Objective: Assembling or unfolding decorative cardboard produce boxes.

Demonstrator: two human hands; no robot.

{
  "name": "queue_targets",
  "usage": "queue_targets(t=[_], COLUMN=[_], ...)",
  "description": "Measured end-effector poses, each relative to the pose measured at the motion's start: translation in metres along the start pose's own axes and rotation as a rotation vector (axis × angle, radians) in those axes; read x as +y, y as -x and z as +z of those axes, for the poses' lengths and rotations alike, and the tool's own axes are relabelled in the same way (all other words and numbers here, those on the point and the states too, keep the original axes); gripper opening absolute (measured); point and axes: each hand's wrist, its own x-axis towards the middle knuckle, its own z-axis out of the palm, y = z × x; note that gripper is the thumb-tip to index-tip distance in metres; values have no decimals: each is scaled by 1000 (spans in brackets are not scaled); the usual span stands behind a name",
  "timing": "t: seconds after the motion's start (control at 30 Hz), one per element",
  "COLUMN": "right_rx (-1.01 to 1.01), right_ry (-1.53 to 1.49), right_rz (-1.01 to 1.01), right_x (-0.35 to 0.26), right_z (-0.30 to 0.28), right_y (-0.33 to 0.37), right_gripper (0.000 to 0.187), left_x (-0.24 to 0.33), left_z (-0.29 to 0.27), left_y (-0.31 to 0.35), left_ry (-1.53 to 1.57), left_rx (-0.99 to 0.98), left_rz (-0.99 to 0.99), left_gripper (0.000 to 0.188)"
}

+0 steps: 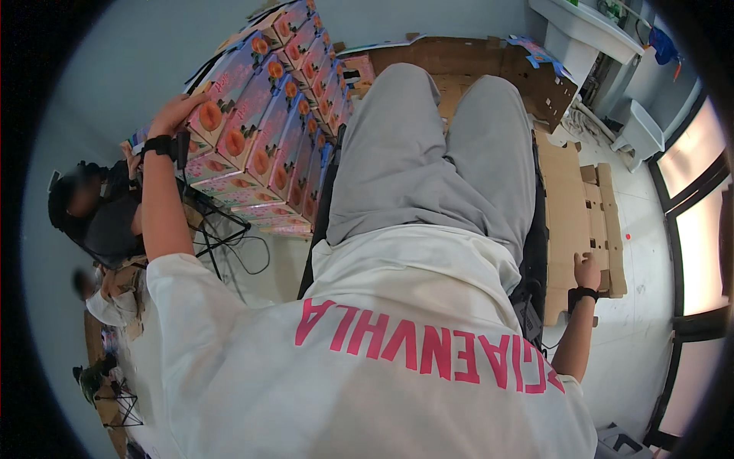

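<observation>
On the left, my left hand (174,113) rests on the top corner of a tall stack of pink and blue cartons (252,138) printed with peaches and flowers. Its fingers lie stretched over the edge, not wrapped round a carton. A black band with a small device (170,147) circles that wrist. My right hand (587,271) hangs low at my right side, fingers curled in, with nothing visible in it. It appears above flattened brown cardboard (569,206) on the floor. A black band (582,295) is on this wrist too.
Brown cardboard (466,57) stands ahead of my knees. A white sink (589,27) and a white plastic stool (639,134) are at the far right, near dark-framed glass panels (699,222). People (115,210) sit at the left, beside a black folding stand (218,229) and cable.
</observation>
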Motion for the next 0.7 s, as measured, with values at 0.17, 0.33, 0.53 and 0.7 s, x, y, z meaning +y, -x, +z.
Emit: queue_targets(t=[0.17,0.33,0.53,0.7], right_rx=[171,175,34,178], right_ry=[-103,-411,-845,-1080], right_rz=[-138,-252,-615,-837], right_x=[-37,-82,-171,-216], right_z=[-37,-103,-186,-239], right_y=[4,16,81,139], right_gripper=[46,32,32,36], left_x=[-13,12,71,109], left_z=[3,1,50,99], left_y=[42,147,265,286], left_ry=[148,267,360,318], left_rx=[349,129,34,-188], left_rz=[230,375,732,1028], left_gripper=[89,80,84,92])
